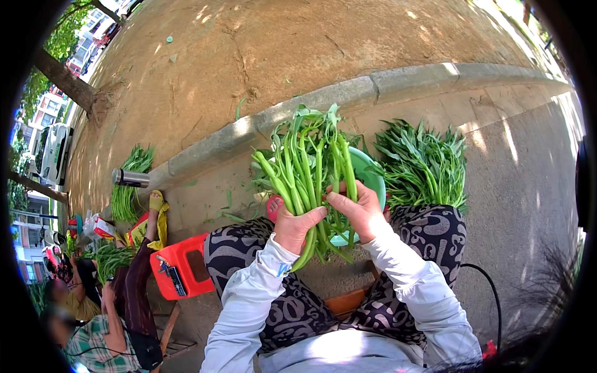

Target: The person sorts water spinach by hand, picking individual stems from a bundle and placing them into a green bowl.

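While the left hand (298, 229) grips one bunch of green stems (303, 166) over the pavement (516, 180), the right hand (360, 210) pinches stems at its right side. The bunch partly blocks one green basin (367, 166); near the kerb's (348, 94) edge lie two leafy heaps (426, 165), leftward one red stool (177, 248).

Basin (365, 165): bunch (301, 165) obstructs left side, pile (426, 165) (leafy, spreading) obstructs right; pavement (522, 180) farther right affords passage.

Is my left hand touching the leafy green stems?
Touching: the head view shows the left hand gripping the leafy green stems, its thumb across them.
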